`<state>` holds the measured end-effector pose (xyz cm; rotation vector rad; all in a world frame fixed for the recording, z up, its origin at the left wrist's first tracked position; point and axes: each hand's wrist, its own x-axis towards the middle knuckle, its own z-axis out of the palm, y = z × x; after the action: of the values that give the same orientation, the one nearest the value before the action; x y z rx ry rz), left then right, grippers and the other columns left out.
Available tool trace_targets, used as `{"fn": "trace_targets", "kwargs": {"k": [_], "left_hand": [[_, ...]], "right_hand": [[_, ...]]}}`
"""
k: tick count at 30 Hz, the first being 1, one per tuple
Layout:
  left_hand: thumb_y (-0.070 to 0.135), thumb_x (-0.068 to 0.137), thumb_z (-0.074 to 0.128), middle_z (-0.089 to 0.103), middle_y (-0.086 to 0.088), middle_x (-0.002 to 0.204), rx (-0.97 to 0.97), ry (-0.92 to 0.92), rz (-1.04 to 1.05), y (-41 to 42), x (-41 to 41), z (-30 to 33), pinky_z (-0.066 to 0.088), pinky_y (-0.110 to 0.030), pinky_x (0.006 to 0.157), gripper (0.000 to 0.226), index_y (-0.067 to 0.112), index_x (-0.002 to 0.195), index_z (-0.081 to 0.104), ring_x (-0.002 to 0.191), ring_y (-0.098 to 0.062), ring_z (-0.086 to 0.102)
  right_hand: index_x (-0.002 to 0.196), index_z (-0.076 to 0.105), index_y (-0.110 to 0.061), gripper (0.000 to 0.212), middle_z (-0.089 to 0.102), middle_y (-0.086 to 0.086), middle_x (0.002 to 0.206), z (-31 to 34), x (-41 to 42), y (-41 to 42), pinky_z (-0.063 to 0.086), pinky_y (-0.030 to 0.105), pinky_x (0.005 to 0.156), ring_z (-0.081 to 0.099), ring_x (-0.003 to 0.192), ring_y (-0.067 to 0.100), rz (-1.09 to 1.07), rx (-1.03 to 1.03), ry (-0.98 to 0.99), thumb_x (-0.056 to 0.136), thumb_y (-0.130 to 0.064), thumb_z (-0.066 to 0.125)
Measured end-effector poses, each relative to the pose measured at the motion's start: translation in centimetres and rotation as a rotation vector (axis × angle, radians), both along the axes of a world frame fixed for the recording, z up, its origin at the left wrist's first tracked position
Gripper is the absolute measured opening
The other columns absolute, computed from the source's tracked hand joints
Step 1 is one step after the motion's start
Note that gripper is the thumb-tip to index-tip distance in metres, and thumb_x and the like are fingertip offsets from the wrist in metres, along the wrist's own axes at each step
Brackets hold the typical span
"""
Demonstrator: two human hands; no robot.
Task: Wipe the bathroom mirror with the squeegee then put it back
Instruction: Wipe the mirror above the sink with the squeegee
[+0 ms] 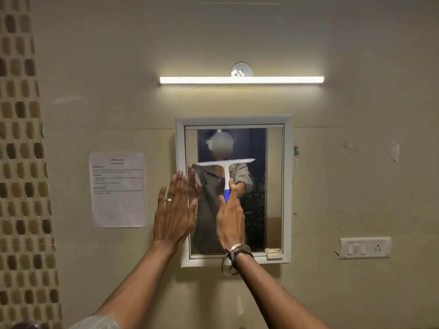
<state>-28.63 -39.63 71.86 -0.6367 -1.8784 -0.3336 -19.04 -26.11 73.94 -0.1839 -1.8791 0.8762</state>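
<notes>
A white-framed bathroom mirror (pixel 273 186) hangs on the beige wall. My right hand (pixel 230 222) grips the blue lower handle of a white squeegee (pixel 225 167). The squeegee stands upright, its wide blade level against the glass in the upper middle of the mirror. My left hand (pixel 175 207) lies flat with fingers spread on the mirror's left frame edge, a ring on one finger. Water droplets speckle the right part of the glass. The mirror reflects a person holding the squeegee.
A lit tube light (pixel 241 80) is mounted above the mirror. A printed paper sheet (pixel 118 189) is stuck to the wall at left. A switch and socket plate (pixel 364 247) sits at lower right. Mosaic tiles (pixel 21 162) run down the left edge.
</notes>
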Motion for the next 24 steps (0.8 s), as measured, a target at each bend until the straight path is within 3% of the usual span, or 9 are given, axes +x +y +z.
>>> {"fn": "trace_targets", "kwargs": {"k": [4,8,10,12,15,18,22,24], "left_hand": [[0.037,0.108,0.041,0.000,-0.009,0.181,0.022,0.013,-0.032,0.8,-0.1,0.7,0.017,-0.056,0.133,0.078,0.016,0.172,0.001,0.168,-0.025,0.004],[0.041,0.109,0.035,-0.001,-0.012,0.181,-0.042,0.025,0.031,1.3,-0.5,0.6,0.018,-0.060,0.132,0.073,0.012,0.171,0.010,0.168,-0.030,0.003],[0.042,0.108,0.037,-0.001,-0.012,0.181,-0.053,0.020,0.044,1.4,-0.8,0.6,0.015,-0.060,0.133,0.075,0.012,0.171,0.011,0.167,-0.032,0.002],[0.044,0.106,0.044,0.000,-0.013,0.181,-0.072,0.026,0.060,1.5,-0.9,0.5,0.011,-0.060,0.133,0.079,0.012,0.171,0.012,0.167,-0.033,0.001],[0.043,0.105,0.045,0.000,-0.014,0.181,-0.084,0.034,0.074,1.9,-0.9,0.6,0.009,-0.060,0.134,0.078,0.012,0.171,0.015,0.167,-0.034,0.001],[0.044,0.105,0.044,0.001,-0.014,0.181,-0.088,0.041,0.069,1.8,-0.9,0.8,0.007,-0.060,0.133,0.079,0.012,0.171,0.015,0.167,-0.034,0.001],[0.044,0.106,0.039,0.000,-0.013,0.181,-0.068,0.047,0.072,1.7,-0.8,1.4,0.007,-0.059,0.134,0.077,0.010,0.170,0.015,0.167,-0.033,0.001],[0.043,0.106,0.035,0.001,-0.014,0.181,-0.040,0.047,0.057,2.2,-0.3,2.3,0.011,-0.058,0.134,0.075,0.009,0.170,0.015,0.167,-0.032,0.004]], "right_hand": [[0.146,0.005,-0.046,0.060,0.056,0.000,0.085,-4.2,1.1,-0.4,0.055,0.024,0.054,0.059,0.062,0.008,0.029,-0.025,-0.028,0.102,-0.026,0.041],[0.144,0.009,-0.043,0.056,0.060,0.004,0.095,-10.1,0.9,-0.3,0.062,0.030,0.069,0.065,0.074,0.012,-0.003,-0.080,-0.189,0.101,-0.031,0.043],[0.150,0.014,-0.036,0.059,0.061,0.005,0.103,-12.2,1.6,-0.2,0.060,0.025,0.077,0.066,0.080,0.014,0.027,-0.134,-0.273,0.099,-0.031,0.045],[0.152,0.018,-0.026,0.060,0.057,0.002,0.113,-13.7,2.2,0.2,0.053,0.010,0.078,0.062,0.083,0.008,0.113,-0.243,-0.324,0.100,-0.027,0.047],[0.148,0.003,-0.027,0.066,0.050,0.003,0.128,-14.8,2.6,0.9,0.039,-0.005,0.069,0.049,0.078,-0.005,0.172,-0.251,-0.380,0.100,-0.022,0.048],[0.148,0.023,-0.025,0.055,0.053,0.009,0.116,-13.7,2.3,1.1,0.045,0.003,0.066,0.052,0.076,0.004,0.169,-0.311,-0.363,0.099,-0.027,0.049],[0.123,0.033,-0.052,0.037,0.062,-0.001,0.094,-8.8,2.9,1.7,0.059,0.021,0.074,0.063,0.072,0.010,0.058,-0.190,-0.123,0.089,-0.063,0.044],[0.131,0.031,-0.049,0.038,0.062,-0.002,0.086,-5.4,3.1,3.0,0.061,0.028,0.067,0.064,0.070,0.011,0.016,-0.133,-0.008,0.096,-0.049,0.043]]}}
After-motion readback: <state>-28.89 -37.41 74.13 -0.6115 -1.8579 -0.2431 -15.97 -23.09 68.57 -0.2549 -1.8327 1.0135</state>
